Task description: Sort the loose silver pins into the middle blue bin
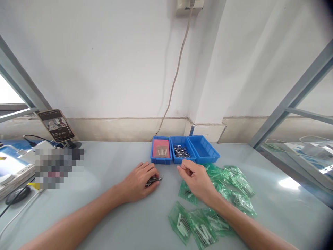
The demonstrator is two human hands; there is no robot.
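Observation:
My left hand (140,181) rests on the table, its fingers curled around a few slim, shiny metal pins (154,181) that stick out by the thumb. Just in front of the middle blue bin, my right hand (195,178) is closed with thumb and fingers together; anything inside it is hidden. That middle bin (193,160) contains a heap of similar metal pins (181,151). Beneath and around my right forearm lie several green plastic bags (180,222) with white and metal stick-like pieces inside.
The left blue bin (161,161) holds a pink piece (160,141) and a small clear packet (161,151). On the right is another blue bin (204,147). A phone (56,125) on a stand, cables and a power strip (18,180) occupy the left side. Metal frame posts (281,107) flank the table.

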